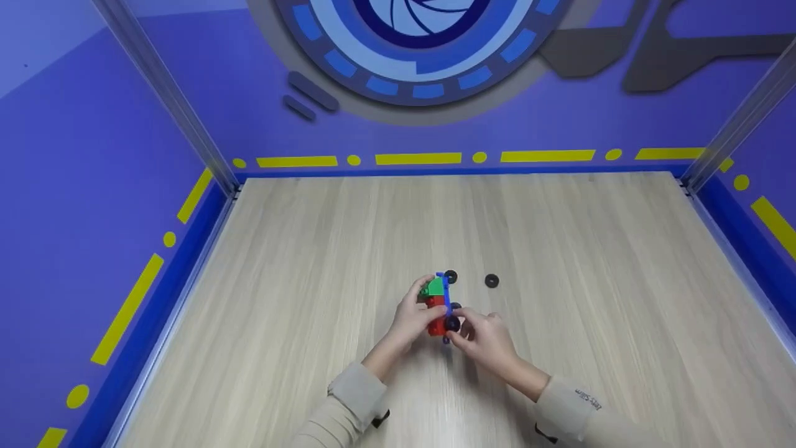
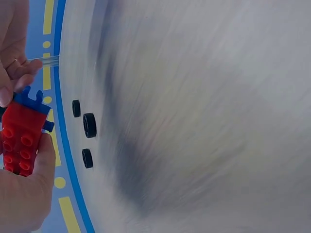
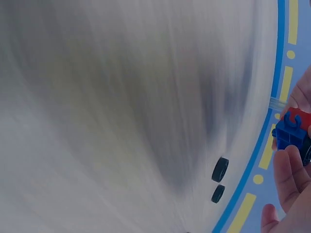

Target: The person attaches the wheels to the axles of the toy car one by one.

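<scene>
Holding toy car [image 1: 437, 303], hands [image 1: 410, 318] [image 1: 488, 339] over table [image 1: 311, 261], far edge [image 1: 460, 176] distant

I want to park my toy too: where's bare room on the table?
The table has bare room on the left, between the left hand and left wall; right, between the right hand and right wall; and back, between the loose wheels and back wall. The middle is crowded with both hands, the block toy and those wheels.
</scene>
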Tool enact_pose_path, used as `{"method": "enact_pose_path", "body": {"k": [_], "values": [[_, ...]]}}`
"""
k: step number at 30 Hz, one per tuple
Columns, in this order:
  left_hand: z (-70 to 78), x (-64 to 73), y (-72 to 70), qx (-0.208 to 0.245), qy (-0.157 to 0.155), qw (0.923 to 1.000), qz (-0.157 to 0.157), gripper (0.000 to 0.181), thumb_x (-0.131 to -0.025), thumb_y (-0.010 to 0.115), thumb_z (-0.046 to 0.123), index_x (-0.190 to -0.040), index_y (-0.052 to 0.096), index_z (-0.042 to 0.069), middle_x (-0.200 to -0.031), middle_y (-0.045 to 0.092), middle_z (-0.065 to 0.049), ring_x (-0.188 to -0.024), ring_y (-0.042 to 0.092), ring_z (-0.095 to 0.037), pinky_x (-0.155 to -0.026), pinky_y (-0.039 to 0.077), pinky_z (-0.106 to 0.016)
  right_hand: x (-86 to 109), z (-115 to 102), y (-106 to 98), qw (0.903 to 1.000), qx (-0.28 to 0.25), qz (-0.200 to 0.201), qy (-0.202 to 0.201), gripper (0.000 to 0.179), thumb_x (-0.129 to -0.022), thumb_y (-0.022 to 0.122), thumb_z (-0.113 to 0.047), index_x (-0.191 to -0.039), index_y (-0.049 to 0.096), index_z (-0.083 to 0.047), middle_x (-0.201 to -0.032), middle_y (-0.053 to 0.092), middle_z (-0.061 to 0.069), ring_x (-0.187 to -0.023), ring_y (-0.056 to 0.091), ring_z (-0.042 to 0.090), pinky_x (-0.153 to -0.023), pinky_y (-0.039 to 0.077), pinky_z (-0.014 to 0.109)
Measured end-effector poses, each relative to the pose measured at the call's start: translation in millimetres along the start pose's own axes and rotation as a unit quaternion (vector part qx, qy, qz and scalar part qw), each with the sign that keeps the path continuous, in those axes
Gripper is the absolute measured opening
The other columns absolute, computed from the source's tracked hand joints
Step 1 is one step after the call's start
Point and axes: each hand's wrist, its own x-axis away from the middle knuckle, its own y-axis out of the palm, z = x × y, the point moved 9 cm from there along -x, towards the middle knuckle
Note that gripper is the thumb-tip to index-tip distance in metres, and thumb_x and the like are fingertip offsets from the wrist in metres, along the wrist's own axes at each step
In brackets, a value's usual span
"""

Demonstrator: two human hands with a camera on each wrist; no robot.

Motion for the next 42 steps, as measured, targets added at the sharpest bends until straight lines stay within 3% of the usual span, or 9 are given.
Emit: {"method": "enact_pose_path", "body": {"k": [4,9,17,23,34,42], "values": [[-6.4,-4.4,-6.4,-0.003,-0.003,0.9998,0.019,0.061,-0.08,0.062,0.015,-0.133,0.035,0.024,-0.118,0.047,-0.014,-0.094,0.053,-0.02,-0.072,0.049,-0.029,-1.3,7,4,0.9999,-0.009,-0.006,0.003,0.026,-0.072,0.068,-0.016,-0.096,0.063,-0.01,-0.058,0.057,-0.008,-0.052,0.047,0.0,-0.058,0.037,0.021],[-10.2,-4.7,-15.4,0.0,-0.015,0.9994,0.032,0.061,-0.08,0.062,0.015,-0.133,0.034,0.025,-0.115,0.047,-0.013,-0.095,0.051,-0.021,-0.07,0.048,-0.028,-3.9,26,7,0.9983,-0.043,-0.013,0.037,0.019,-0.073,0.065,-0.009,-0.092,0.064,-0.009,-0.061,0.056,-0.007,-0.054,0.046,0.002,-0.051,0.041,0.018],[-14.1,-5.7,-23.8,-0.006,-0.027,0.9987,0.044,0.063,-0.08,0.061,0.015,-0.135,0.031,0.022,-0.117,0.047,-0.014,-0.097,0.051,-0.022,-0.072,0.048,-0.029,-6.6,56,13,0.9928,-0.048,-0.018,0.108,0.017,-0.073,0.064,-0.008,-0.09,0.062,-0.006,-0.072,0.058,-0.001,-0.062,0.051,0.008,-0.059,0.044,0.024],[-17.9,-9.7,-30.9,0.004,-0.033,0.998,0.054,0.063,-0.08,0.06,0.013,-0.135,0.031,0.023,-0.119,0.045,-0.015,-0.098,0.05,-0.023,-0.073,0.049,-0.03,-12.1,68,20,0.9891,-0.05,-0.023,0.136,0.021,-0.073,0.065,-0.01,-0.094,0.062,-0.008,-0.086,0.055,0.004,-0.067,0.048,0.01,-0.061,0.042,0.026],[-30.0,-15.0,-43.4,0.01,-0.047,0.9961,0.075,0.064,-0.08,0.06,0.012,-0.137,0.03,0.019,-0.126,0.042,-0.017,-0.106,0.047,-0.027,-0.08,0.047,-0.034,-25.0,74,35,0.9901,-0.057,-0.034,0.124,0.036,-0.071,0.07,-0.018,-0.104,0.06,-0.009,-0.096,0.055,0.006,-0.074,0.048,0.014,-0.068,0.041,0.031],[-31.0,-15.3,-41.6,0.01,-0.048,0.9964,0.069,0.064,-0.08,0.06,0.009,-0.136,0.031,0.017,-0.126,0.043,-0.017,-0.106,0.047,-0.028,-0.081,0.046,-0.036,-28.0,70,46,0.9954,0.008,-0.049,0.081,0.044,-0.068,0.073,-0.028,-0.105,0.06,-0.009,-0.087,0.053,0.001,-0.075,0.045,0.014,-0.067,0.04,0.032]]}}
